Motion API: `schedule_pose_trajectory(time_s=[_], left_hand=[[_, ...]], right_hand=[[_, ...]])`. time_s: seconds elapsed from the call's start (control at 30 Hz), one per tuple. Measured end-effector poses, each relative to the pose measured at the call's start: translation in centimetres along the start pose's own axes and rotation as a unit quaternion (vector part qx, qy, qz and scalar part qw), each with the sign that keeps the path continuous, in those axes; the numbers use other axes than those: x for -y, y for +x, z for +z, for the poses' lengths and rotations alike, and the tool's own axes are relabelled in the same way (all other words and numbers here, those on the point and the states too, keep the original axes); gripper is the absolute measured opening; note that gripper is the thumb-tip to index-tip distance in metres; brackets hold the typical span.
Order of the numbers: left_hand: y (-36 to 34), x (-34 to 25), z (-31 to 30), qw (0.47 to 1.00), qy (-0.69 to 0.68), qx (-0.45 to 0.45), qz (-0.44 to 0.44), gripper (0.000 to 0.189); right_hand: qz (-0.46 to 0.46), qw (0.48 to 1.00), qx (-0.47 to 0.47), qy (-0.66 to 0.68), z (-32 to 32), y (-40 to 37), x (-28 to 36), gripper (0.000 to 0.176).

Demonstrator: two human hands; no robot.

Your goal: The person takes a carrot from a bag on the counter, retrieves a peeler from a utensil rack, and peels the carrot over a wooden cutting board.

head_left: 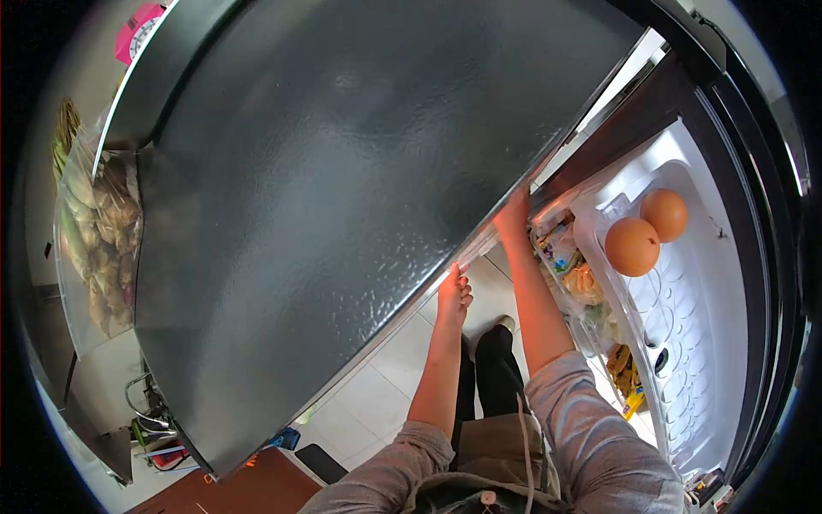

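The dark, glossy top of a fridge (pixel 325 171) fills the middle of the view. At its front edge my left hand (pixel 454 295) is closed, fingers curled and thumb up against the edge; what it grips, if anything, is hidden. My right hand (pixel 513 214) reaches under the front edge near the open door, lit reddish, its fingers out of sight. Beside my right arm, the open door (pixel 719 300) holds a clear egg tray (pixel 685 343) with two brown eggs, one egg (pixel 632 247) in front of another egg (pixel 664 215).
Door shelves with packaged food (pixel 582 283) lie just right of my right forearm. A clear bag of vegetables (pixel 98 248) stands at the left, below a pink dial scale (pixel 137 34). A brown surface (pixel 257 484) is at the lower left, with pale floor tiles (pixel 377 390) below.
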State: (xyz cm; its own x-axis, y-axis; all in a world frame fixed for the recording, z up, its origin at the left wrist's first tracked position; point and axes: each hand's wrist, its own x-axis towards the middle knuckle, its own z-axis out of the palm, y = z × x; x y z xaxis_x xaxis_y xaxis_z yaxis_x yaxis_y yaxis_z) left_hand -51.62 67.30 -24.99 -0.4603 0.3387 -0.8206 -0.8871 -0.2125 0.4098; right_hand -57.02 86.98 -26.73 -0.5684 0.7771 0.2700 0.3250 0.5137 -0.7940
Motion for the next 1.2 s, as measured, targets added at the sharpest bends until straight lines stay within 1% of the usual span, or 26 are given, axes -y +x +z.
schedule_pose_trajectory(time_s=[0.03,0.07,0.1,0.13,0.2,0.23,0.27,0.33,0.37,0.47,0.5,0.53,0.57,0.6,0.63,0.67,0.7,0.73,0.8,0.93,1.0,1.03,1.07,1.13,1.17,1.2], left_hand=[[0.1,-0.1,0.1,1.0,-0.001,-0.003,0.002,0.033],[0.0,0.1,0.0,1.0,-0.002,-0.007,0.002,0.034],[0.2,0.3,-0.4,1.0,-0.005,0.009,0.008,0.033],[0.2,0.4,-0.1,1.0,0.002,0.011,0.011,0.033],[0.0,0.4,0.2,1.0,-0.002,-0.008,0.013,0.034],[0.2,0.5,0.0,1.0,-0.005,-0.006,0.013,0.035],[0.3,0.4,0.0,1.0,-0.011,-0.023,0.011,0.037],[0.2,0.3,0.0,1.0,0.001,0.003,0.007,0.039],[0.0,0.2,0.0,1.0,0.007,0.009,0.009,0.039],[-0.8,0.3,0.3,1.0,0.015,0.008,0.003,0.04],[-1.0,0.1,-0.2,1.0,0.018,0.006,0.0,0.041],[-1.2,0.0,-0.2,1.0,0.02,0.006,-0.004,0.042],[-1.3,0.1,-0.1,1.0,0.011,-0.002,-0.006,0.029],[-1.3,0.1,-0.2,1.0,0.012,-0.001,-0.006,0.029],[-1.4,0.2,-0.3,1.0,0.023,-0.006,-0.006,0.034],[-1.4,0.3,-0.4,0.999,0.033,-0.013,-0.007,0.038],[-1.2,0.4,-0.5,1.0,0.027,-0.01,-0.004,0.037],[-1.1,0.4,-0.7,1.0,0.028,-0.012,-0.005,0.037],[-1.1,0.5,-0.9,1.0,0.017,0.01,0.01,0.035],[-1.0,0.6,-1.2,1.0,0.013,0.016,0.017,0.036],[-0.9,0.8,-1.4,1.0,0.009,0.005,0.019,0.036],[-0.9,0.9,-1.7,1.0,0.009,0.013,0.022,0.035],[-0.9,1.0,-1.7,1.0,0.008,0.013,0.02,0.035],[-0.8,1.6,-2.0,1.0,0.0,-0.004,0.01,0.033],[-0.6,2.0,-2.2,1.0,-0.001,0.009,0.017,0.032],[-1.0,2.1,-1.9,1.0,-0.001,0.009,0.012,0.032]], right_hand=[[0.0,1.0,-0.005,0.002,1.0,0.6,-0.9,0.029],[0.11,0.991,-0.013,0.074,1.7,1.0,-1.6,0.032],[0.217,0.965,-0.021,0.147,2.5,1.4,-2.3,0.038],[0.218,0.964,-0.027,0.151,3.5,2.0,-3.4,0.038],[0.349,0.934,-0.027,0.076,5.4,3.1,-4.6,0.049],[0.323,0.929,0.158,-0.081,2.4,4.8,-1.2,0.056],[0.321,0.933,0.148,-0.07,3.2,5.4,-0.8,0.056],[0.303,0.918,0.208,-0.148,4.1,6.5,-1.1,0.064],[0.343,0.899,0.236,-0.139,3.8,6.8,-1.2,0.073],[0.34,0.897,0.253,-0.123,0.2,6.5,1.6,0.074],[0.281,0.906,0.272,-0.159,4.3,5.8,-3.6,0.072],[0.282,0.907,0.269,-0.16,4.7,6.0,-4.5,0.072],[0.267,0.903,0.291,-0.173,4.9,6.1,-5.0,0.068],[0.25,0.897,0.313,-0.185,5.4,6.2,-5.3,0.065],[0.25,0.898,0.312,-0.184,6.6,6.2,-6.1,0.065],[0.305,0.898,0.276,-0.157,7.9,6.2,-6.8,0.061],[0.358,0.893,0.239,-0.128,9.1,6.2,-7.5,0.056],[0.36,0.893,0.24,-0.127,9.8,6.2,-8.0,0.056],[0.418,0.882,0.2,-0.088,10.3,6.1,-8.5,0.051],[0.417,0.883,0.182,-0.117,7.8,5.0,-5.9,0.046],[0.28,0.948,0.137,-0.071,4.4,4.0,-3.1,0.04],[0.392,0.913,0.11,0.033,4.0,4.2,-2.6,0.039],[0.392,0.913,0.11,0.031,2.7,4.2,-0.8,0.039],[0.41,0.906,0.105,0.026,-0.9,3.6,3.3,0.031],[0.333,0.931,0.145,0.032,-0.5,2.7,1.2,0.033],[0.336,0.93,0.144,0.029,-0.6,1.6,1.4,0.033]])
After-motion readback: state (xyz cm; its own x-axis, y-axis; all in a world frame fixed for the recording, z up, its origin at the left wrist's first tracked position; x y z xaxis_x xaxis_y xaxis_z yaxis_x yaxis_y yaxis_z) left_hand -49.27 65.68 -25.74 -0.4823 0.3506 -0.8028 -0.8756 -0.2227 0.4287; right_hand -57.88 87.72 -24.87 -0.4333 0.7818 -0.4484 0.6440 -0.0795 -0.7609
